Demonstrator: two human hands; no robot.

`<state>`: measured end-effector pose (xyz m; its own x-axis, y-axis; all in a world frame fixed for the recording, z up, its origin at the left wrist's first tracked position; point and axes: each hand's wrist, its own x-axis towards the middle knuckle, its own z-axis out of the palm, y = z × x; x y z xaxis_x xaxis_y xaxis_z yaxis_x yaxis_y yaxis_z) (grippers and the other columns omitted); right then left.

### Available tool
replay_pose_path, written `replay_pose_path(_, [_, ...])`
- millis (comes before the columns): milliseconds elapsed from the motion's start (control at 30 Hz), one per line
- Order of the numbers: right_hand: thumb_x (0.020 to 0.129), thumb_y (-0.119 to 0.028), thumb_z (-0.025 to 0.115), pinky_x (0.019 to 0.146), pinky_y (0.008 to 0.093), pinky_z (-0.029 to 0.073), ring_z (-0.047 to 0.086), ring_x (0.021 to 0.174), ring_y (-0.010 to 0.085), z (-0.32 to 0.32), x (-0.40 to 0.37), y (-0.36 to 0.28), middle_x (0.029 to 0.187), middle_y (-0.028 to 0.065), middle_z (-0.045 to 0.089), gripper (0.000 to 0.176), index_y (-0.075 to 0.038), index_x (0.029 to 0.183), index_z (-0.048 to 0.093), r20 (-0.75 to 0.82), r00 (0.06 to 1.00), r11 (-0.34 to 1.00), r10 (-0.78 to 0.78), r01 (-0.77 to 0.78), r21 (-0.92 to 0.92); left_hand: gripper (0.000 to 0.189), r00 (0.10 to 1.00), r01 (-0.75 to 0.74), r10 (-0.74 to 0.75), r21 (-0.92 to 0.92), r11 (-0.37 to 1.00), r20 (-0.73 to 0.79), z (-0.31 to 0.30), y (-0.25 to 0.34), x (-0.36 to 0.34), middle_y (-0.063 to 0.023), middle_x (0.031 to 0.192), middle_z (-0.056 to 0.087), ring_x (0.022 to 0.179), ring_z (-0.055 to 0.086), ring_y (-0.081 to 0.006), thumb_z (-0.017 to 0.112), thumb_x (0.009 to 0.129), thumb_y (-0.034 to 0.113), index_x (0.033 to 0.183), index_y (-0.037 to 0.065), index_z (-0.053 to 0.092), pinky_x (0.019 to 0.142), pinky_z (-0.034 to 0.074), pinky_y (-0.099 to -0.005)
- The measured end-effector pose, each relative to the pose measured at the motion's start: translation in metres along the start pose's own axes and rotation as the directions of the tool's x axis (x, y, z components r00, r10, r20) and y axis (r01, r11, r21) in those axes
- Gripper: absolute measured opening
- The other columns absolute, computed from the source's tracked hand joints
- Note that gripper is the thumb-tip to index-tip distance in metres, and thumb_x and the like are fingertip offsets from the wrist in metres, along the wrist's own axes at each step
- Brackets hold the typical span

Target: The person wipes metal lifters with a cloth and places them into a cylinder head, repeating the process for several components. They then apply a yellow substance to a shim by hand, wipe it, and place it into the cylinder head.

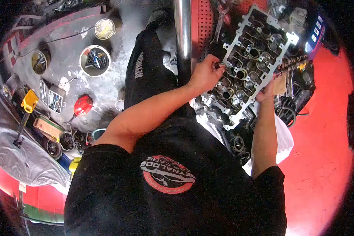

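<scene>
A metal cylinder head (pixel 247 63) lies tilted across the upper right, its open valve side facing up. My left hand (pixel 207 74) is at its left edge, fingers pinched round a small dark part (pixel 217 65). On the opposite edge, my right hand (pixel 266 92) grips the cylinder head, with some of its fingers hidden beneath the metal. Beside that hand sits a small brown piece (pixel 279 84). More dark engine parts (pixel 289 108) lie below and to the right of the cylinder head.
A shiny vertical post (pixel 183 35) stands left of the cylinder head, beside a red perforated panel (pixel 201 27). On the grey floor are a white bucket of metal parts (pixel 95 61), another round container (pixel 105 29), a red object (pixel 83 105) and a tray of small parts (pixel 56 101).
</scene>
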<state>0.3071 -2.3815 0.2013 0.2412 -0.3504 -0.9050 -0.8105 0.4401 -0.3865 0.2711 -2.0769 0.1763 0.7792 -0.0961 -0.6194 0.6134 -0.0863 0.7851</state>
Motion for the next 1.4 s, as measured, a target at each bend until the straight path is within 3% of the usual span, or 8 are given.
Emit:
replay_pose_path(167, [0.092,-0.061,0.047,0.087,0.0457,0.053,0.065,0.099,0.0285,-0.016,0.014,0.000,0.113,0.0080,0.067,0.058,-0.013,0.122,0.060,0.291,0.956,0.999,0.036,-0.041,0.009,0.034,0.998,0.060,-0.057,-0.116,0.991,0.030,0.009,-0.019,0.005,-0.0094,0.078,0.063,0.072,0.062,-0.0180,0.072,0.086,0.024,0.105,0.002,0.056,0.065,0.050,-0.0334])
replay_pose_path(267, [0.094,-0.052,0.047,0.087,0.0456,0.053,0.064,0.100,0.0283,-0.014,0.013,0.003,0.114,0.0071,0.067,0.050,-0.013,0.121,0.062,0.213,0.975,0.998,-0.056,0.053,0.020,0.031,0.993,0.067,-0.055,-0.119,0.991,0.106,0.007,-0.009,0.004,-0.0076,0.077,0.063,0.071,0.062,-0.0155,0.072,0.086,0.020,0.105,0.001,0.055,0.065,0.049,-0.0313])
replay_pose_path(467, [0.095,-0.046,0.046,0.089,0.0469,0.053,0.065,0.101,0.0298,-0.037,0.028,0.003,0.116,0.0074,0.067,0.046,-0.012,0.121,0.062,0.266,0.960,0.995,-0.086,0.071,0.066,0.030,0.957,0.165,-0.058,-0.369,0.915,0.284,0.008,-0.012,0.004,-0.0055,0.076,0.063,0.069,0.061,-0.0149,0.073,0.084,0.017,0.102,0.000,0.056,0.067,0.050,-0.0309])
replay_pose_path(600, [0.095,-0.045,0.047,0.088,0.0473,0.054,0.066,0.100,0.0290,-0.022,0.019,-0.001,0.114,0.0081,0.067,0.045,-0.011,0.120,0.062,0.335,0.942,0.998,0.017,-0.033,0.044,0.029,0.995,-0.054,0.066,-0.153,0.987,0.075,-0.002,-0.010,0.013,-0.0069,0.077,0.062,0.066,0.060,-0.0136,0.071,0.085,0.015,0.104,-0.001,0.057,0.060,0.050,-0.0288])
replay_pose_path(700, [0.094,-0.048,0.048,0.087,0.0485,0.054,0.066,0.100,0.0287,-0.033,0.023,-0.003,0.114,0.0086,0.067,0.047,-0.012,0.121,0.062,0.424,0.905,0.999,0.034,-0.040,0.004,0.029,0.957,0.260,-0.192,-0.355,0.898,0.216,0.002,-0.018,0.024,-0.0088,0.078,0.062,0.066,0.060,-0.0134,0.069,0.084,0.013,0.105,-0.003,0.057,0.056,0.050,-0.0291])
replay_pose_path(833, [0.093,-0.050,0.049,0.088,0.0472,0.054,0.066,0.100,0.0286,-0.019,0.026,-0.002,0.116,0.0081,0.067,0.050,-0.012,0.124,0.061,0.216,0.974,0.998,-0.065,0.064,0.015,0.031,0.958,0.285,-0.191,-0.640,0.714,0.214,0.014,-0.034,0.026,-0.0113,0.077,0.062,0.062,0.063,-0.0175,0.069,0.080,0.012,0.102,-0.003,0.053,0.056,0.055,-0.0340])
replay_pose_path(967, [0.095,-0.047,0.047,0.086,0.0492,0.055,0.066,0.101,0.0296,-0.032,0.022,-0.001,0.117,0.0101,0.066,0.048,-0.011,0.124,0.061,0.429,0.903,1.000,-0.005,-0.007,0.026,0.027,0.952,0.297,-0.160,-0.654,0.696,0.262,0.012,-0.037,0.024,-0.0103,0.078,0.061,0.064,0.062,-0.0176,0.067,0.082,0.007,0.102,-0.003,0.051,0.060,0.056,-0.0340])
replay_pose_path(1400, [0.097,-0.041,0.045,0.079,0.0466,0.058,0.069,0.090,0.0293,-0.021,0.036,-0.008,0.107,0.0113,0.069,0.042,-0.009,0.117,0.062,0.304,0.949,0.997,-0.083,0.080,0.021,0.029,0.953,0.270,-0.111,-0.621,0.736,0.282,0.001,-0.032,0.016,-0.0117,0.085,0.062,0.074,0.064,-0.0187,0.066,0.086,0.005,0.108,-0.004,0.049,0.069,0.059,-0.0339])
